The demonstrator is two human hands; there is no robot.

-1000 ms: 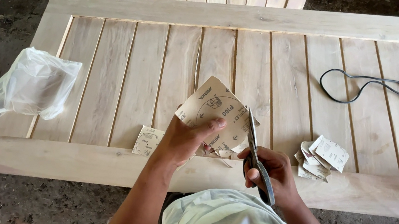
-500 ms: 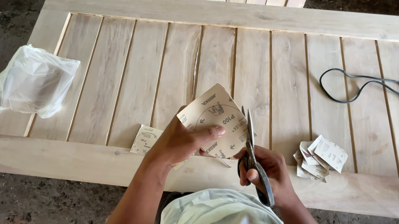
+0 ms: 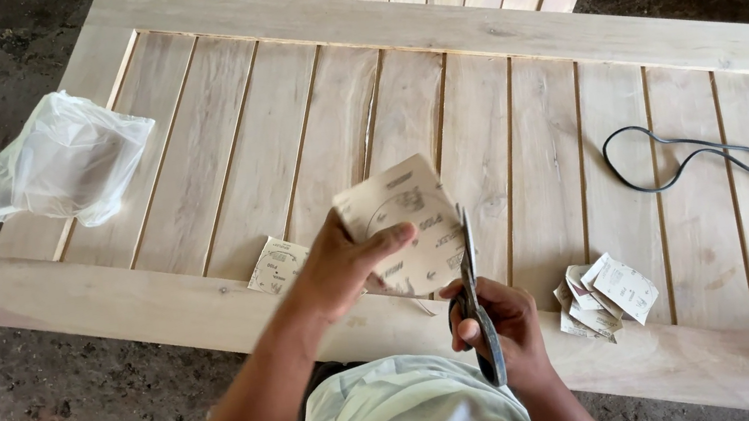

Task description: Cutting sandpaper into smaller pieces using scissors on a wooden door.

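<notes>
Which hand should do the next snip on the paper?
The right hand, probably. It already holds the scissors, with the blades at the right edge of the sandpaper. The left hand is busy gripping the sheet, thumb on top.

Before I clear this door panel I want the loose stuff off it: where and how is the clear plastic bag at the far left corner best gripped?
Grip the plastic bag at its bunched, crumpled top, coming from above. It sits slumped on the wooden panel with part hanging past the left edge, so a pinch on the gathered film should lift it whole. The film is soft; side grips would probably only slide.
</notes>
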